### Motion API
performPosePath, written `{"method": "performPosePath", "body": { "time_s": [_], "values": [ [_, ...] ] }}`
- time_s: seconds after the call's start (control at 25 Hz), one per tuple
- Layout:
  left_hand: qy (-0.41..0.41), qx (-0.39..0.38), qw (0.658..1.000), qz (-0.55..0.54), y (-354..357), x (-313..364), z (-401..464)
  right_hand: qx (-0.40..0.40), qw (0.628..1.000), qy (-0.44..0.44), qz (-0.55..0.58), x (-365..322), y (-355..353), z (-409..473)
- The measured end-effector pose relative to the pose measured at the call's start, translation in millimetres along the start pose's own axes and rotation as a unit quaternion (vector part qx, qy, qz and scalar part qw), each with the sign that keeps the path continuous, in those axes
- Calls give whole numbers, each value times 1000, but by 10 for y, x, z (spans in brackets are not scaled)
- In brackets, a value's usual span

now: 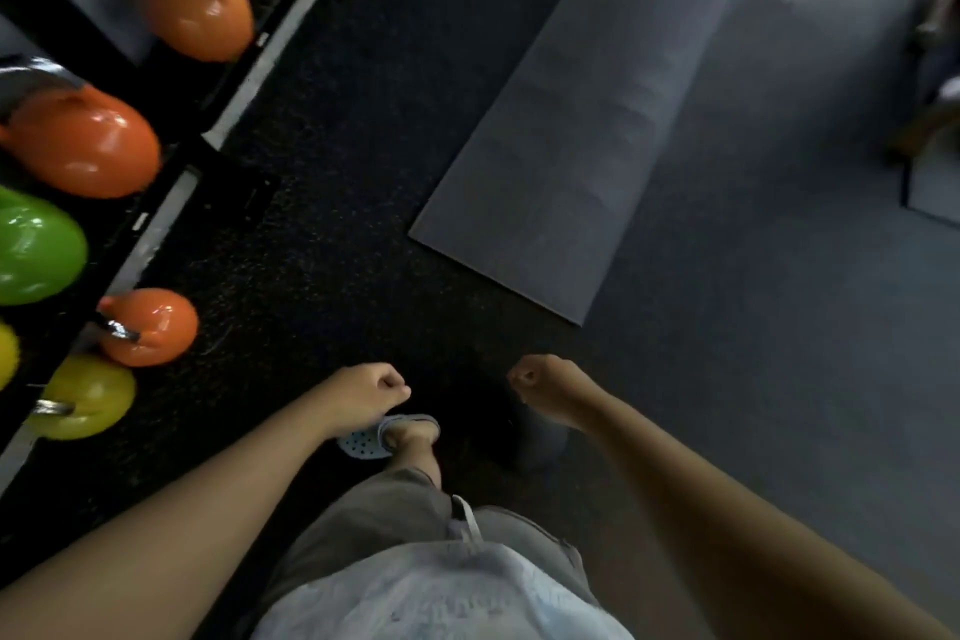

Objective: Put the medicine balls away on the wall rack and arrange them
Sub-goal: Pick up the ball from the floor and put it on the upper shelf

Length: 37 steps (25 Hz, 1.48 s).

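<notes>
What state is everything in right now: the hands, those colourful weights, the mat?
Left hand: closed in a loose fist, holding nothing.
Right hand: closed in a loose fist, holding nothing.
Orange kettlebells: resting on the rack.
Green kettlebell: on the rack.
Yellow kettlebell: on the rack's lower level.
Grey mat: unrolled flat on the floor.

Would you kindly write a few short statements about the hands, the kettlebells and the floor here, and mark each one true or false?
1. Both hands are closed into loose fists and hold nothing. True: the left hand and the right hand are empty.
2. A medicine ball rests in the left hand. False: no medicine ball is in view.
3. Coloured kettlebells sit on the rack at the left. True: for example an orange kettlebell and a green kettlebell.
4. The grey mat is rolled up. False: it lies flat on the floor.
5. The person is barefoot. False: a light perforated shoe shows.
</notes>
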<state>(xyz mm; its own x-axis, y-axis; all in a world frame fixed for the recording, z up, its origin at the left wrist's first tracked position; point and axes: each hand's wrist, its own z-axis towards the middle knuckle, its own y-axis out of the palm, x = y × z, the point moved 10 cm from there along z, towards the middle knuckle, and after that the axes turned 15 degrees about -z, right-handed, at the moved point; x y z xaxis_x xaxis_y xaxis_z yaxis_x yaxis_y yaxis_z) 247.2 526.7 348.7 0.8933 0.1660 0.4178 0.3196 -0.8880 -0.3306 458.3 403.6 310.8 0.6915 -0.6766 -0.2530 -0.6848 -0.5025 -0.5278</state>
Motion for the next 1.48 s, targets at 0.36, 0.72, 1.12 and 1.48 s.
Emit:
{"method": "performPosePath", "body": {
  "time_s": [0.36, 0.72, 1.12, 1.48],
  "values": [
    [1, -122, 986, 114, 1935, 179, -510, 31, 968, 120, 216, 2070, 1334, -1282],
    [-54, -128, 988, 71, 2361, 319, -48, 35, 851, 259, 455, 2631, 1780, -1230],
    [-156, -9, 979, -131, 2880, -751, 2318, -31, 739, 331, 585, 3184, 2792, 1176],
    [-233, 69, 884, -399, 3670, -2005, 4526, -96, 670, 333, 656, 3566, 4062, 3331]
  ]
}}
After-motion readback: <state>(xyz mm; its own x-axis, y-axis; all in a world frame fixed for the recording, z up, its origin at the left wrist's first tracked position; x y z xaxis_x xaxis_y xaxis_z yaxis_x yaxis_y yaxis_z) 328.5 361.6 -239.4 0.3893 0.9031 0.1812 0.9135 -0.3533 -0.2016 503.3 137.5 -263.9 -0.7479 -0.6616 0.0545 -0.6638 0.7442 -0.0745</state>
